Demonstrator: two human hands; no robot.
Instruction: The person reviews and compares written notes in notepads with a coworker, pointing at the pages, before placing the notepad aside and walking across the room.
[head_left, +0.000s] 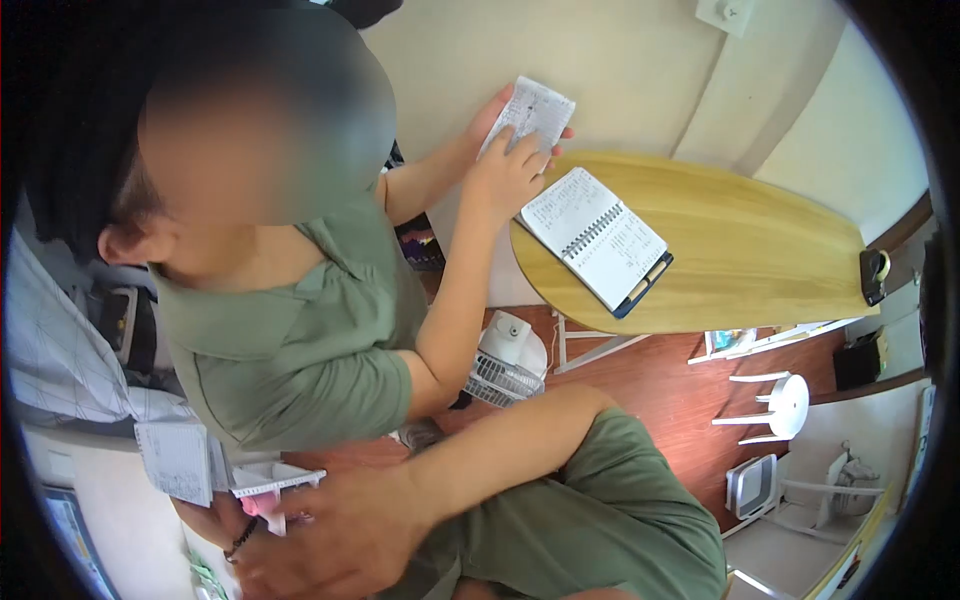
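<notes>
Seemingly mid-handling with half-curled right hand (355, 530), near small pink object (261, 502) at lower edge of ribbed white tray (285, 474). Cannot tell opening of left hand (270, 570) or either's hold; calls for steady fingers next.

I have an olive-green top (520, 535) along the lower part of my view, plain matte cloth in a single muted shade. Its sleeve (650, 490) is short, loose and wide, stopping around the elbow, and I see soft creases running lengthwise through it, with darker hollows where the fabric bunches. The forearm (510, 445) below that hem is uncovered. On one wrist I make out a bracelet (241, 541), a narrow, dark band that looks made of small round beads strung close together; from here the beads are too small for me to read any pattern or finish.
</notes>
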